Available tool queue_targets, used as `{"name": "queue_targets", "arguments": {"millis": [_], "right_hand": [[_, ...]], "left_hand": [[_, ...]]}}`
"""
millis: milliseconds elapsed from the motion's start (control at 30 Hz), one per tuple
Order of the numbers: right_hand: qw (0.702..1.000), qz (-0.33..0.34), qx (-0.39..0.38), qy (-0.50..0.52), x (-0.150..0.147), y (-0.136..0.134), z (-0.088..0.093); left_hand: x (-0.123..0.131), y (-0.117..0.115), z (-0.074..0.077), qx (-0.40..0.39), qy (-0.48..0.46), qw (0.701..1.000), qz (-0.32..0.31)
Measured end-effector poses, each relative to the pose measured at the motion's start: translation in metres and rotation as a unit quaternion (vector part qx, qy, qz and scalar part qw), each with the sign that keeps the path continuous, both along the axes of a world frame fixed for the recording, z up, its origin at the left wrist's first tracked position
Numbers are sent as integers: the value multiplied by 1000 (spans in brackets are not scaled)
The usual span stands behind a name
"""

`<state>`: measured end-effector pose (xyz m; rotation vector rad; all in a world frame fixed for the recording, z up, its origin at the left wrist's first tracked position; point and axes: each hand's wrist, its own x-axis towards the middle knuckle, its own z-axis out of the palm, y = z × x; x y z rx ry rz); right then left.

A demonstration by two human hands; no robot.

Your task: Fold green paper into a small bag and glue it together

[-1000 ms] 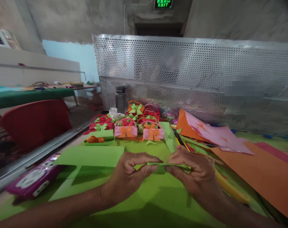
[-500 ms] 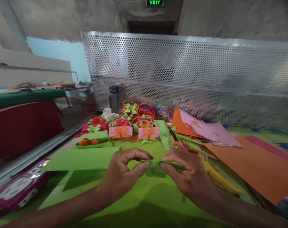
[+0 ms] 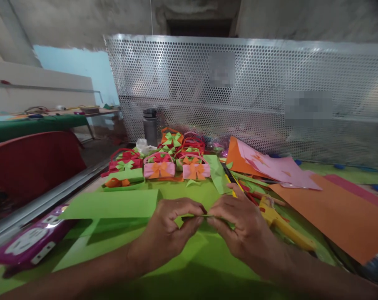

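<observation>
Left hand (image 3: 169, 227), right hand (image 3: 244, 225): narrow pinches (thumbs beneath); green paper (image 3: 205, 216) in both

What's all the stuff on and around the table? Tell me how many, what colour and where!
thin folded piece: 1, green, between the hands
little bags: several, mostly pink, red, orange, mid-table
bottle: 1, grey, behind the bags
crumpled plastic: 1, white, by the bottle
case: 1, purple and white, left
green sheets: several, green, across the table
other sheets: several, orange and pink, right
glue gun: 1, yellow, right
chair: 1, red, left
metal panel: 1, silver, back
left hand: 1, bare, pinching the piece
right hand: 1, bare, likewise
</observation>
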<state>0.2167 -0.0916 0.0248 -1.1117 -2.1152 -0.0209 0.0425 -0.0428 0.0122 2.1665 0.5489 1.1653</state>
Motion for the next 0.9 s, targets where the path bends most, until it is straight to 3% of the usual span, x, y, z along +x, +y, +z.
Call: {"name": "queue_targets", "arguments": {"millis": [200,333,467,667,833,900], "right_hand": [[995,-56,-81,-16,2,4,0],[995,-42,-66,-64,2,4,0],[996,-39,-61,-57,2,4,5],[989,-82,-97,-78,8,11,12],[988,-42,-88,-122,3,12,5],[989,-45,-84,-110,4,11,7]], "left_hand": [[0,3,1,-72,74,994,41],[4,1,5,36,190,980,50],[2,0,12,113,184,976,28],[-4,2,17,53,148,986,58],[0,4,9,48,208,976,50],[-1,6,11,5,190,981,46]]}}
